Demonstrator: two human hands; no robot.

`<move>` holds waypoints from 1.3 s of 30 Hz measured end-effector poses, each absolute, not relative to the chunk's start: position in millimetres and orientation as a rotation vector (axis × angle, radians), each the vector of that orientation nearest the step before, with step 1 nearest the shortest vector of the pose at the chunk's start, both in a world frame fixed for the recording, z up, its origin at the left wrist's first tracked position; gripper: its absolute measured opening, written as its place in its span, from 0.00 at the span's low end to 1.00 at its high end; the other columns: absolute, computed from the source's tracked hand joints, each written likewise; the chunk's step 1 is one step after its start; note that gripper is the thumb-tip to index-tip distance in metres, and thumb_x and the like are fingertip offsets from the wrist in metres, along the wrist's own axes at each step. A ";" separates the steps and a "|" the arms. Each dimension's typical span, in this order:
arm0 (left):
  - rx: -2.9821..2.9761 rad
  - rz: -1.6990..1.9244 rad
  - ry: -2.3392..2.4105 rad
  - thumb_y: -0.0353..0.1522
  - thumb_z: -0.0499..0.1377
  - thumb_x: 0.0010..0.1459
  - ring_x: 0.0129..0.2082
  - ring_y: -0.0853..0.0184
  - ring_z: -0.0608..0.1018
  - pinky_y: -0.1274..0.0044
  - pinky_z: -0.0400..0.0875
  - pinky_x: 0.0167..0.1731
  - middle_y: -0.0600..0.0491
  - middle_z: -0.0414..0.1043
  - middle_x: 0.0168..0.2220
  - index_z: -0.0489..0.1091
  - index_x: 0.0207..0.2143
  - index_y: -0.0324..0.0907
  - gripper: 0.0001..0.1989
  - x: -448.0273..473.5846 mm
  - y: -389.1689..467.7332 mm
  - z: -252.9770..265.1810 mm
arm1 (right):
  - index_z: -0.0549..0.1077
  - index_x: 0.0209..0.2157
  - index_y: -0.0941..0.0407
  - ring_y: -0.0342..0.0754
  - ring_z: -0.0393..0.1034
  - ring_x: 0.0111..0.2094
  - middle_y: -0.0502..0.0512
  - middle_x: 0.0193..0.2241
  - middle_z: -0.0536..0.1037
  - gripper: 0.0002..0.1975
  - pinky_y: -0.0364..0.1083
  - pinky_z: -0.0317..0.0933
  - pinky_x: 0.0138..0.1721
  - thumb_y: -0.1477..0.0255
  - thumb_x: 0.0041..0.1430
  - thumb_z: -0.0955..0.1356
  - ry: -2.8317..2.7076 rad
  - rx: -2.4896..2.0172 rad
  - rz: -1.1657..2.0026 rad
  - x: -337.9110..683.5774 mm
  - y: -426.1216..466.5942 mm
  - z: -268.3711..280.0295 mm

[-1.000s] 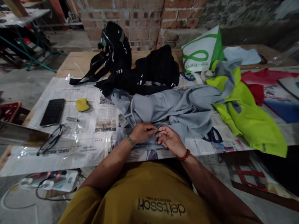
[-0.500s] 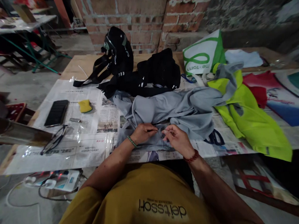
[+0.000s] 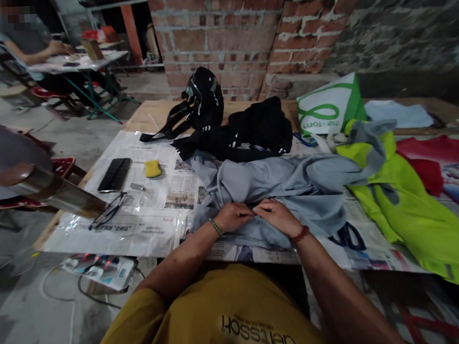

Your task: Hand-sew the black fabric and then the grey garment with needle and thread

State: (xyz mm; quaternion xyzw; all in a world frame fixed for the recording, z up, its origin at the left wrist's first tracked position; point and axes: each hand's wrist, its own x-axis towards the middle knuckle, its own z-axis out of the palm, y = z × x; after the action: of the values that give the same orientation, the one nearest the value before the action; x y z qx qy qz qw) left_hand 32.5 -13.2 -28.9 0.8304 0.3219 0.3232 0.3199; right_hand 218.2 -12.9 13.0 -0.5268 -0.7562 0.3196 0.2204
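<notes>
A crumpled grey garment (image 3: pixel 310 173) lies on the table in front of me. Over its near part, my left hand (image 3: pixel 234 216) has its fingers closed in a pinch on the cloth. My right hand (image 3: pixel 278 218) comes in from the other side, its thumb and fingers pressed together close to the left fingertips. Whatever sits between the right fingers is too small to name. A pair of scissors with dark blue handles (image 3: pixel 347 236) rests by the garment's right edge.
Newspaper under clear plastic covers the table (image 3: pixel 140 225). On the left are a phone (image 3: pixel 114 174), a yellow sponge (image 3: pixel 152 168), glasses (image 3: pixel 110 211) and a bottle (image 3: pixel 61 193). Black bags (image 3: pixel 261 126) stand behind; a neon-yellow garment (image 3: pixel 416 208) lies right. Another person (image 3: pixel 40 41) sits far left.
My right hand has come down from slightly above the cloth, and its fingertips now meet the left ones. The view has shifted, so the table appears lower and more to the right.
</notes>
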 end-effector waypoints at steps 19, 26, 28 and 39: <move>2.025 0.818 1.017 0.29 0.57 0.55 0.30 0.71 0.76 0.81 0.68 0.33 0.53 0.77 0.30 0.76 0.33 0.38 0.08 36.6 -8.5 -27.6 | 0.69 0.24 0.56 0.43 0.66 0.29 0.49 0.23 0.73 0.11 0.44 0.60 0.38 0.62 0.46 0.68 -1.348 -1.376 1.235 214.2 -17.8 -10.9; 1.962 0.799 0.985 0.30 0.55 0.54 0.27 0.73 0.73 0.83 0.65 0.29 0.56 0.76 0.27 0.76 0.31 0.37 0.09 37.1 -8.5 -27.9 | 0.68 0.24 0.57 0.41 0.67 0.27 0.48 0.21 0.73 0.12 0.42 0.60 0.36 0.64 0.41 0.71 -1.194 -1.333 1.307 204.8 -25.6 -5.5; 1.970 0.804 0.983 0.29 0.55 0.53 0.26 0.73 0.73 0.83 0.65 0.29 0.57 0.75 0.26 0.76 0.30 0.37 0.09 35.7 -9.5 -27.0 | 0.68 0.24 0.57 0.40 0.66 0.25 0.48 0.20 0.73 0.12 0.41 0.60 0.34 0.66 0.39 0.71 -1.145 -1.342 1.311 202.7 -24.1 -4.4; 1.820 0.797 0.967 0.31 0.56 0.54 0.24 0.74 0.71 0.83 0.66 0.28 0.56 0.73 0.24 0.75 0.30 0.36 0.09 32.1 -7.5 -26.6 | 0.65 0.30 0.55 0.40 0.70 0.26 0.48 0.26 0.75 0.16 0.37 0.58 0.20 0.63 0.44 0.72 -1.031 -1.242 1.311 221.1 0.9 11.9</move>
State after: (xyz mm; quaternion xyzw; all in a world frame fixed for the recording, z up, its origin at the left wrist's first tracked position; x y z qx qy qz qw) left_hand 32.1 -7.5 -26.6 0.7360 0.3909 0.3220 0.4492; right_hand 221.1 0.9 11.9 -0.5149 -0.4276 0.5435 0.5066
